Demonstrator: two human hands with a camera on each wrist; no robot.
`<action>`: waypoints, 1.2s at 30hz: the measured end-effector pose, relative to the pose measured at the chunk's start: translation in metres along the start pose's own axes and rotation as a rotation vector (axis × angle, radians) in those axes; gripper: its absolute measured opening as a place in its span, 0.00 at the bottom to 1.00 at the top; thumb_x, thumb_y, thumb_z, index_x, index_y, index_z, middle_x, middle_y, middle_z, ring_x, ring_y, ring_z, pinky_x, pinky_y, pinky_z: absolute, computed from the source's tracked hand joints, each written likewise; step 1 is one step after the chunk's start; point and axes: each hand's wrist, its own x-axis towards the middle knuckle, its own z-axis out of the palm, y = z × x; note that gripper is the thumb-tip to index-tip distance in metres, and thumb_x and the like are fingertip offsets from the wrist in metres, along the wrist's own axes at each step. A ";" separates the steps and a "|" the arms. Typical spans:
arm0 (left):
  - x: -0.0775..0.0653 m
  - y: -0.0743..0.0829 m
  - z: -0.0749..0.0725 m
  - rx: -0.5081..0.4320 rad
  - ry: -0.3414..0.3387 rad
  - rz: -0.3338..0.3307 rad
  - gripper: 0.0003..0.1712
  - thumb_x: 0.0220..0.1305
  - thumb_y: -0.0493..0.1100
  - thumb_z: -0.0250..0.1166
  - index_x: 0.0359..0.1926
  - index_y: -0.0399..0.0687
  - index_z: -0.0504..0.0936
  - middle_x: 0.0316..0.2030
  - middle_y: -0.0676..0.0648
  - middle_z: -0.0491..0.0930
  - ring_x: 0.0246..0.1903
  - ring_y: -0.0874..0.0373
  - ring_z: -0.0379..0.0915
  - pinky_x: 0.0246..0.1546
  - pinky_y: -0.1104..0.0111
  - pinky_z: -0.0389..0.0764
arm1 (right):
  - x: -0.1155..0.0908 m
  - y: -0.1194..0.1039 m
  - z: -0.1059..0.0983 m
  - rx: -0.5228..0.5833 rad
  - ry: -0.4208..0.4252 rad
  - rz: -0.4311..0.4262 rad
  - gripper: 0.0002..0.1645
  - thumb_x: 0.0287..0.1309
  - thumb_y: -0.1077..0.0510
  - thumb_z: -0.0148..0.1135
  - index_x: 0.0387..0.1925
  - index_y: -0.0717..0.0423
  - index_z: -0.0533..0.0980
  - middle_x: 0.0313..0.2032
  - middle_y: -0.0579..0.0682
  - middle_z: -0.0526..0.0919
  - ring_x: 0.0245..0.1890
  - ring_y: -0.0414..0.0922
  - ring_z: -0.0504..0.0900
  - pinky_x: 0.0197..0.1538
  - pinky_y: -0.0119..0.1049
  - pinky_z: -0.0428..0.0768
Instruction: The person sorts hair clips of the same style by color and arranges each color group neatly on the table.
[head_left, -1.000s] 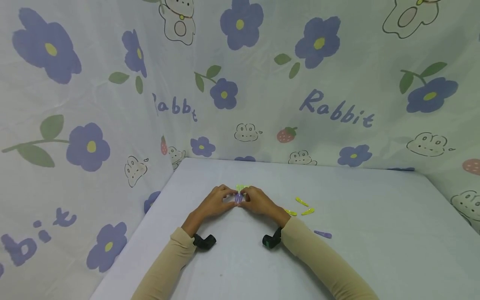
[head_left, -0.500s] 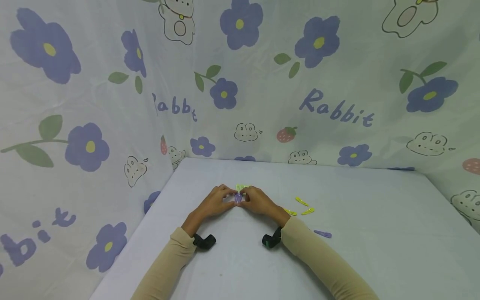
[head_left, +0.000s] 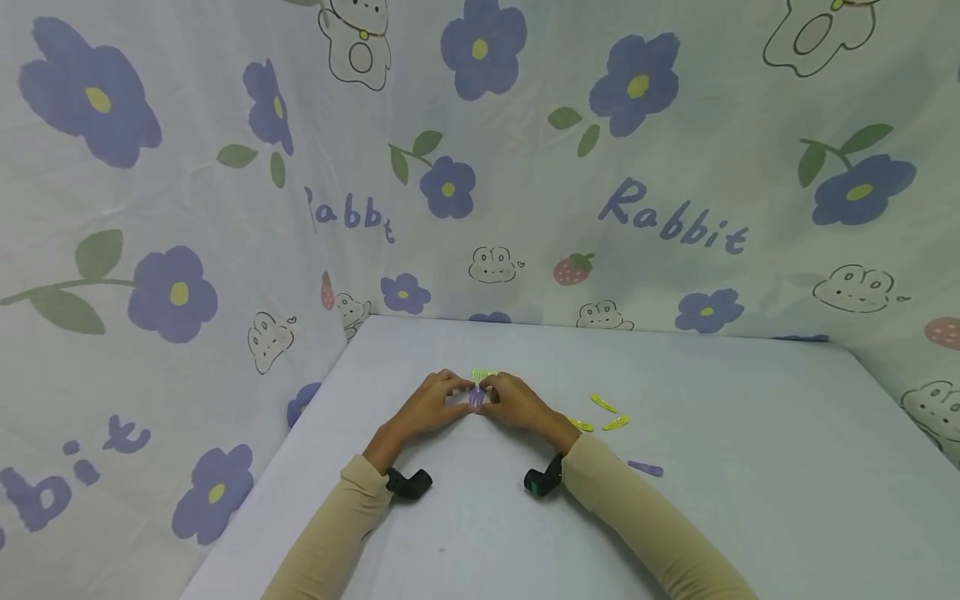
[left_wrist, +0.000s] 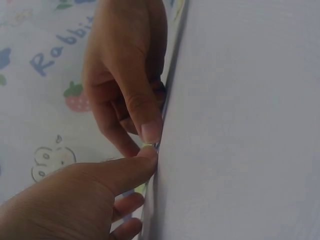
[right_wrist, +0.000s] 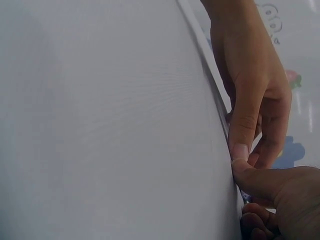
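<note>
Several purple snap hair clips [head_left: 477,397] stand side by side between my two hands at the middle of the table. My left hand [head_left: 432,405] grips their left side with thumb and fingers. From the other side my right hand [head_left: 517,402] holds them the same way, the two thumbs meeting at the near end. Just beyond the fingertips lies a row of yellow-green hair clips [head_left: 483,375], partly covered by the right hand. In both wrist views the thumbs come together low at the tabletop, and the fingers hide most of the clips.
To the right of my right hand lie three loose yellow hair clips [head_left: 604,403]. A single purple hair clip [head_left: 646,468] rests nearer, beside the right sleeve. Printed cloth [head_left: 525,150] hangs behind the white table [head_left: 750,433] and along its left side.
</note>
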 end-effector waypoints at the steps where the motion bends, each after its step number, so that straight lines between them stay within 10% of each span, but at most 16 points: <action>1: 0.000 0.000 0.000 0.002 0.001 0.002 0.24 0.63 0.50 0.71 0.59 0.49 0.82 0.50 0.45 0.79 0.50 0.50 0.72 0.52 0.54 0.75 | 0.000 0.000 0.000 0.001 0.000 0.001 0.28 0.60 0.47 0.70 0.56 0.60 0.78 0.32 0.47 0.76 0.31 0.39 0.71 0.32 0.30 0.69; 36: 0.001 -0.003 0.002 0.006 0.015 0.014 0.23 0.63 0.50 0.71 0.58 0.50 0.83 0.49 0.46 0.79 0.50 0.50 0.72 0.52 0.55 0.76 | 0.000 0.001 0.000 -0.015 0.009 -0.010 0.29 0.60 0.47 0.70 0.57 0.60 0.77 0.33 0.49 0.77 0.31 0.39 0.71 0.32 0.30 0.70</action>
